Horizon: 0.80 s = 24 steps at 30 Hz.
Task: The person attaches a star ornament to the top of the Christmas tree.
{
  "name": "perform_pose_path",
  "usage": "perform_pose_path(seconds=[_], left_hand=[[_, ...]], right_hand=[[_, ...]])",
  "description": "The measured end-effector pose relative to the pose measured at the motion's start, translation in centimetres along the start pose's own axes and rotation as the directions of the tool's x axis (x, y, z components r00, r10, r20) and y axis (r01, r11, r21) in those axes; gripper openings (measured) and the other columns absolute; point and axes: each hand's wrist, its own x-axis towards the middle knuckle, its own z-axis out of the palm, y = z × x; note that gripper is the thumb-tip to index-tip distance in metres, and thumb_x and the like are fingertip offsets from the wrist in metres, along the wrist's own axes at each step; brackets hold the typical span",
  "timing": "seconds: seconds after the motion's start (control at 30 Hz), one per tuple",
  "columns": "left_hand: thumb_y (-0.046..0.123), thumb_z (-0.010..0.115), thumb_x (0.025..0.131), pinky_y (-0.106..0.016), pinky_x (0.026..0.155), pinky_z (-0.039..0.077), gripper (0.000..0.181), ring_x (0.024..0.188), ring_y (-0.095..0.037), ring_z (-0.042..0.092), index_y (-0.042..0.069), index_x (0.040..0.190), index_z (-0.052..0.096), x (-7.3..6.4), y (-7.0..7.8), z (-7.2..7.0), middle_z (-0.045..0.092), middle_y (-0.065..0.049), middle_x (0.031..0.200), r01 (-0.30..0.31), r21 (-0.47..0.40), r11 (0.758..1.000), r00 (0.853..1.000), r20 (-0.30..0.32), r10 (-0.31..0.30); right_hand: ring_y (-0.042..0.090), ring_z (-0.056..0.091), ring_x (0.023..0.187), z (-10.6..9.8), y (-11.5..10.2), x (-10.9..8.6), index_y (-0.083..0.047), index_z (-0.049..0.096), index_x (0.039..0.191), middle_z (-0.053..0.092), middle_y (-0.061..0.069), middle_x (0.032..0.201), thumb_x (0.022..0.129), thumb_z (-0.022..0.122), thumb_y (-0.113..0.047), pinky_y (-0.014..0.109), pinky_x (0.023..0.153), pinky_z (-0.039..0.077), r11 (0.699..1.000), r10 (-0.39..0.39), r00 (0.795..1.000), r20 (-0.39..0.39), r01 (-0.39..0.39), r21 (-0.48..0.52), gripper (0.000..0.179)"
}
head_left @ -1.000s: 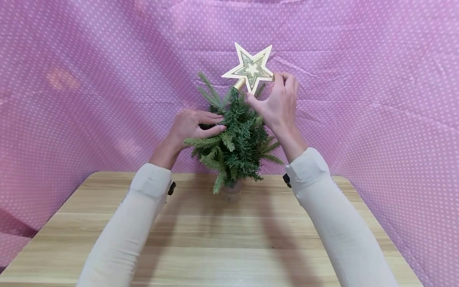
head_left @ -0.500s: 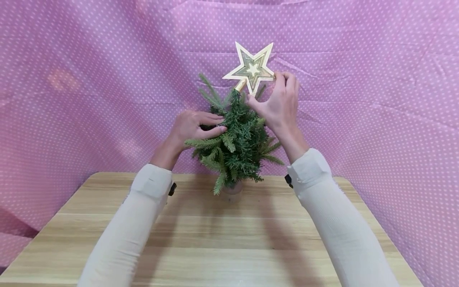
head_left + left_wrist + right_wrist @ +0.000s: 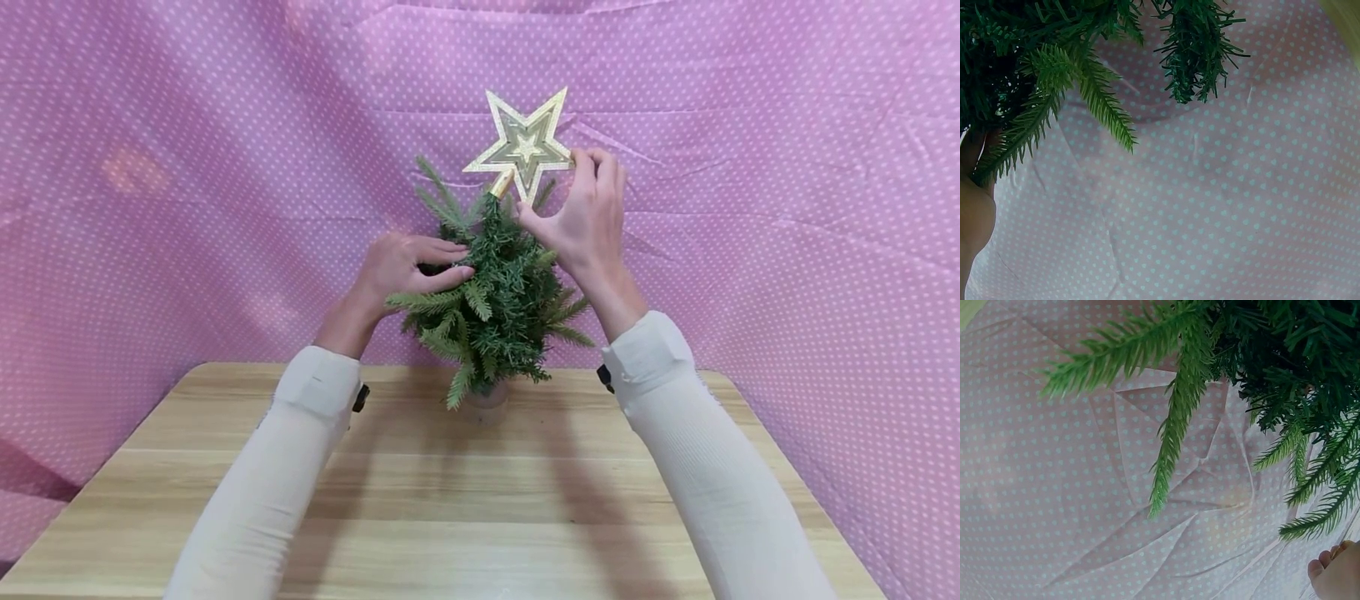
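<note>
A small artificial Christmas tree (image 3: 513, 304) stands at the back of the table in the head view. At its tip is a gold star topper (image 3: 553, 121), its gold sleeve (image 3: 501, 183) meeting the treetop. My right hand (image 3: 588, 221) grips the star by its right and lower points, fingers on one and thumb on the other. My left hand (image 3: 397, 262) holds the tree's left side, with thumb and fingers among the upper branches; some fingertips are hidden in the greenery. Only part of the right hand (image 3: 1338, 572) shows in the right wrist view, below the branches (image 3: 1175, 425).
The tree's pale round base (image 3: 483, 408) rests near the rear edge of the wooden table (image 3: 480, 492). Behind and on both sides hangs a pink dotted cloth (image 3: 225, 167). Lighter green sprigs (image 3: 1107, 97) stick out from the tree.
The star has turned a little counterclockwise, its left point dipping and its face catching light differently. Its gold sleeve sits slightly lower in view. Both hands keep their places.
</note>
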Motion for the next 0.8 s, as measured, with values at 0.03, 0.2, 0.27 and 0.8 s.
perform_pose_path(seconds=[0.03,0.2,0.27,0.8], left_hand=[[0.05,0.064,0.086,-0.028,0.048,0.028,0.046,0.046,-0.01,0.037,0.014,0.11,0.079,0.0,0.0,0.01,0.075,-0.006,0.113,0.003,0.0,1.0,1.0,0.001,-0.003],[0.049,0.065,0.086,-0.029,0.048,0.029,0.045,0.048,-0.011,0.042,0.015,0.111,0.079,-0.02,0.02,0.03,0.075,-0.006,0.114,0.01,0.0,1.0,1.0,0.007,-0.01],[0.048,0.065,0.086,-0.029,0.047,0.028,0.044,0.047,-0.012,0.042,0.015,0.111,0.079,-0.01,-0.02,0.03,0.075,-0.006,0.115,0.015,-0.002,1.0,1.0,0.008,-0.015],[0.047,0.067,0.086,-0.031,0.048,0.034,0.042,0.062,-0.019,0.066,0.014,0.109,0.08,-0.09,0.16,-0.04,0.075,-0.006,0.112,0.009,-0.008,1.0,1.0,-0.01,-0.009]], right_hand=[[0.034,0.043,0.122,0.0,0.06,-0.01,0.008,0.053,0.134,0.05,0.024,0.131,0.076,0.086,-0.038,0.035,0.107,0.037,1.0,-0.002,1.0,0.0,0.002,-0.001,0.081],[0.035,0.043,0.121,-0.01,0.27,0.04,0.008,0.053,0.134,0.05,0.024,0.129,0.076,0.085,-0.039,0.036,0.106,0.038,1.0,-0.024,1.0,0.002,0.024,-0.008,0.081],[0.035,0.043,0.12,-0.01,0.32,0.09,0.008,0.053,0.134,0.05,0.024,0.129,0.077,0.084,-0.04,0.037,0.106,0.038,0.999,-0.032,0.999,0.007,0.032,-0.01,0.081],[0.036,0.044,0.12,-0.21,0.66,0.49,0.01,0.054,0.133,0.051,0.025,0.127,0.074,0.086,-0.036,0.038,0.107,0.038,0.995,-0.1,0.995,0.018,0.1,-0.001,0.081]])
